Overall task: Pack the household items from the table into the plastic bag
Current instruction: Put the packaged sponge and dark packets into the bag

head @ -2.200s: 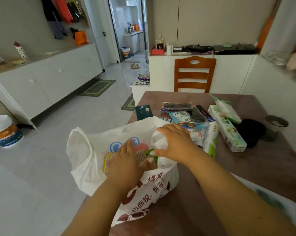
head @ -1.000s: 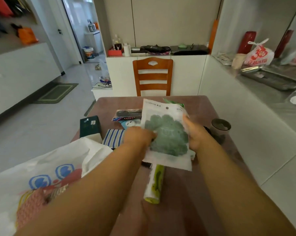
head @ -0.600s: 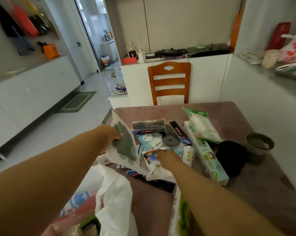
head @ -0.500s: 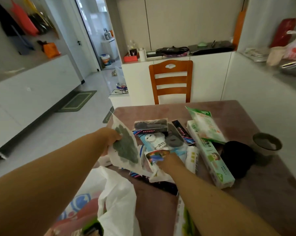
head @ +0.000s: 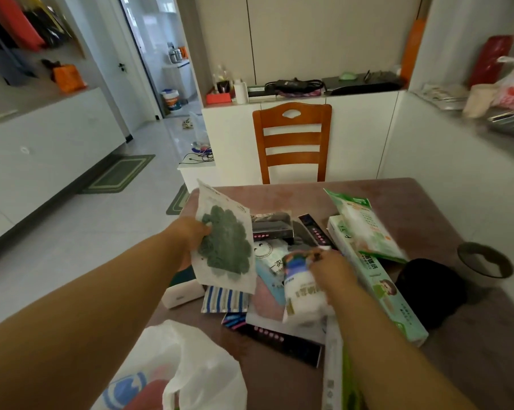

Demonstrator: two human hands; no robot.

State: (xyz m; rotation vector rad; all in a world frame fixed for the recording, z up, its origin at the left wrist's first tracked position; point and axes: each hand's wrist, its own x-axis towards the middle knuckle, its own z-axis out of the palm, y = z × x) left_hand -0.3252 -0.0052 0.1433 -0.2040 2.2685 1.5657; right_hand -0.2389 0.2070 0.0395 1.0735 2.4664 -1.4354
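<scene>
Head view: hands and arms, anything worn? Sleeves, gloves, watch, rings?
Nothing worn that shows. Both forearms are bare right to the frame edge, with no sleeve cuff in view. The left hand and right hand are bare: no gloves, no wristband or watch. No rings are visible, though most of the fingers are hidden or blurred, so that part is uncertain.

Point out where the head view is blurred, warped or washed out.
Head view: the right hand and the white packet it grips are motion-smeared; the left hand holding the green-pad packet is sharper. Wide-angle warp bends the cabinet lines at the edges. Daylight washes out the doorway. The plastic bag is soft.
</scene>
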